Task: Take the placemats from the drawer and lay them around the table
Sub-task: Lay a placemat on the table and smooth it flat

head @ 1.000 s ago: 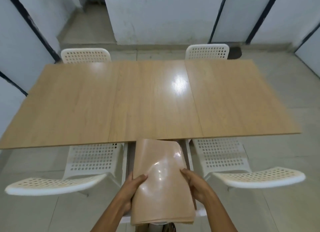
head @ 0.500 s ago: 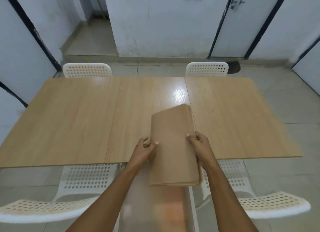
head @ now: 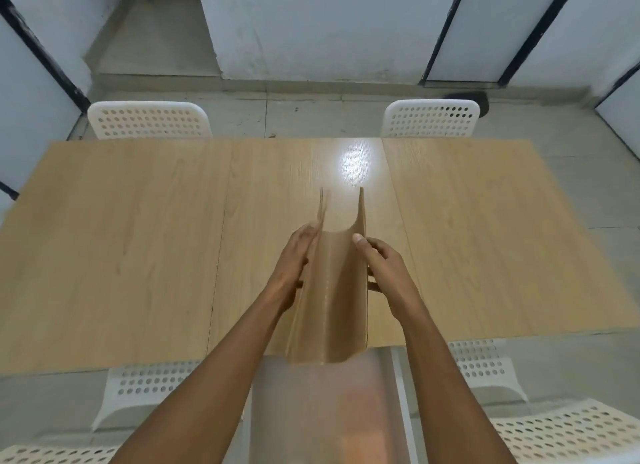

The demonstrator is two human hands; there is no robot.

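A stack of tan placemats (head: 330, 290) is bent into a U-shaped trough over the near middle of the wooden table (head: 138, 238). Its two long sides stand up and its near end hangs past the table's front edge. My left hand (head: 294, 259) holds the left side, fingers along the outside. On the right side, my right hand (head: 381, 266) grips with the thumb on the upper edge and fingers curled behind. How many mats are in the stack cannot be told.
Two white perforated chairs (head: 149, 119) (head: 431, 117) stand at the table's far side. Two more (head: 145, 387) (head: 568, 432) are at the near side, left and right of me. White walls and dark-framed doors close the room behind.
The placemats came up from below the table edge and forward over the tabletop. They lay flat half a second ago; now both hands have bent them into a trough.
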